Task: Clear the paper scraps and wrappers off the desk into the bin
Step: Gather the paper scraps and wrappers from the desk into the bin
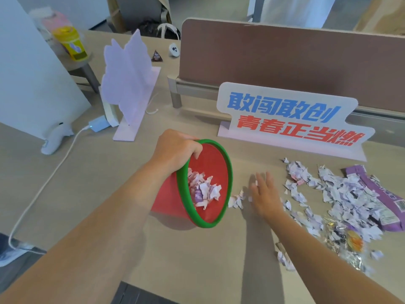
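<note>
A red bin with a green rim lies tipped on its side on the desk, mouth facing right, with torn paper inside. My left hand grips its upper rim. My right hand lies flat on the desk just right of the bin's mouth, fingers spread and blurred, holding nothing. A few paper scraps sit between that hand and the rim. A large heap of torn scraps covers the desk further right, with a purple wrapper and a clear foil wrapper among it.
A white sign with blue and red characters stands behind the scraps. A brown partition closes the back. At left stand a white cut-out board, a charger with cable and a white handheld device.
</note>
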`<state>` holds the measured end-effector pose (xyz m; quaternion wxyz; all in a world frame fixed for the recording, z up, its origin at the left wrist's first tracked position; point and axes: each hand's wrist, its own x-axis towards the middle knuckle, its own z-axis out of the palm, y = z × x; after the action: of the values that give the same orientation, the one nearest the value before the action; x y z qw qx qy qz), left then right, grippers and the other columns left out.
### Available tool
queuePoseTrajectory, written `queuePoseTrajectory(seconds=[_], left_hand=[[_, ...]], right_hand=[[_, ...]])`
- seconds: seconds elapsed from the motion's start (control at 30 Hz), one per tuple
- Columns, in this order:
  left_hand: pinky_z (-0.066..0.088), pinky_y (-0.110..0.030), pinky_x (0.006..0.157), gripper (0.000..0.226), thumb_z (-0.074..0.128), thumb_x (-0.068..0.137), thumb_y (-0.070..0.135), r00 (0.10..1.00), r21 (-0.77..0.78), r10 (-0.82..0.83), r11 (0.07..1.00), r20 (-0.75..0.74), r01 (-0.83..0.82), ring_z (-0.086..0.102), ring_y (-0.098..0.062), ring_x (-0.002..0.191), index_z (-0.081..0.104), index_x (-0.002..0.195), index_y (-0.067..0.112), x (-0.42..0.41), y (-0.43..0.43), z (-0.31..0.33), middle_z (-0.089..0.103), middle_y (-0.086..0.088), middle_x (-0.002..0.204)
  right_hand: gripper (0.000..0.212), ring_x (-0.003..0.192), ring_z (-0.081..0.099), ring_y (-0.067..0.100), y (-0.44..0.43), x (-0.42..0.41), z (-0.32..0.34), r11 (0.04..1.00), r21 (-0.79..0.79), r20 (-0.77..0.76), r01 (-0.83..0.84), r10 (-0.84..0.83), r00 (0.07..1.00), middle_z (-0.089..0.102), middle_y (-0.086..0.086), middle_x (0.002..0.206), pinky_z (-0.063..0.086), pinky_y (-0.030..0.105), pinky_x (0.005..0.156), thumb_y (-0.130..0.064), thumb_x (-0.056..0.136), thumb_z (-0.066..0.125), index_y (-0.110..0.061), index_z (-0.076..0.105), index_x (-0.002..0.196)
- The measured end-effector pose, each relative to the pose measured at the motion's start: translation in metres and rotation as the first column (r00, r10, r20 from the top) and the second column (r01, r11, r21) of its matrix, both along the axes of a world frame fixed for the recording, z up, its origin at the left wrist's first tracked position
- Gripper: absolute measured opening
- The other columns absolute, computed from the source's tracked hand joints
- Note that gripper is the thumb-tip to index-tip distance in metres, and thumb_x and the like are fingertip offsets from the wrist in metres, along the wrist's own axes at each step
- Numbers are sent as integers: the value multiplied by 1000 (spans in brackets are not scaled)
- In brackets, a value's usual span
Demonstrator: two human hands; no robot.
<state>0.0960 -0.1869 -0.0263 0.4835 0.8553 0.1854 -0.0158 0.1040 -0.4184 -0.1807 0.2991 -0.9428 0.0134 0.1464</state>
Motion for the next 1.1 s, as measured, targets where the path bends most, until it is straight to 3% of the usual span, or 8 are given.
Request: queuePoseTrajectory(seconds=[0.17,0.27,0.37,0.67,0.87,0.93,1.03,1.1], left_hand=[[33,-26,51,37,63,46,14,999,10,-24,1000,-23,24,36,-18,53,77,77,-1,-4,-2,-2,49,-11,59],[38,-18,44,29,68,55,4,1000,-16,-9,1000,-30,8,43,-19,54,79,67,27,-8,-3,1,55,-15,55],[53,-32,60,37,64,44,13,1000,-12,-21,1000,-14,20,54,-21,65,79,71,33,-11,-7,3,74,-29,80],[56,-34,67,40,63,41,15,1000,-2,-14,1000,-8,14,58,-19,67,75,69,40,-14,-6,-1,75,-30,92],[54,-25,70,40,64,42,16,1000,-6,5,1000,17,-5,63,-16,74,75,73,38,-15,-5,-6,79,-20,95],[54,-23,67,44,63,41,16,1000,-5,10,1000,25,-9,63,-15,74,78,78,35,-15,-5,-8,80,-18,94],[54,-20,64,51,63,41,16,1000,-7,6,1000,17,-5,64,-15,77,81,86,32,-16,-7,-10,81,-12,91],[51,-19,59,50,63,41,16,1000,-6,-2,1000,8,2,64,-15,75,80,84,35,-17,-8,-10,81,-6,85]], right_hand=[[45,118,40,29,8,-18,-17,981,-72,33,-178,181,983,44,4,117,35,43,98,-48,87,22,-17,47,108],[43,120,42,27,19,-34,-21,987,-80,114,-139,148,982,49,4,121,35,41,102,-51,87,39,-17,53,109],[55,115,43,26,33,-41,-20,985,-150,146,-80,102,984,49,3,121,34,37,97,-57,81,30,-18,52,114],[22,65,59,35,27,-13,-40,904,-350,200,-246,329,923,56,10,80,36,34,50,-22,85,35,-11,54,83],[12,53,44,32,16,-8,-31,969,-94,222,-230,246,944,44,8,70,27,32,49,-4,80,48,-9,46,70],[16,61,43,23,18,-4,-24,994,95,164,-45,29,986,43,1,72,30,28,49,1,84,45,-11,44,74],[14,66,47,20,34,-5,5,855,441,101,273,-350,931,48,-1,66,34,21,51,-6,91,46,-7,51,78],[13,69,50,22,57,-11,29,836,507,156,209,-328,932,54,1,68,35,29,53,-13,91,50,-8,55,81]])
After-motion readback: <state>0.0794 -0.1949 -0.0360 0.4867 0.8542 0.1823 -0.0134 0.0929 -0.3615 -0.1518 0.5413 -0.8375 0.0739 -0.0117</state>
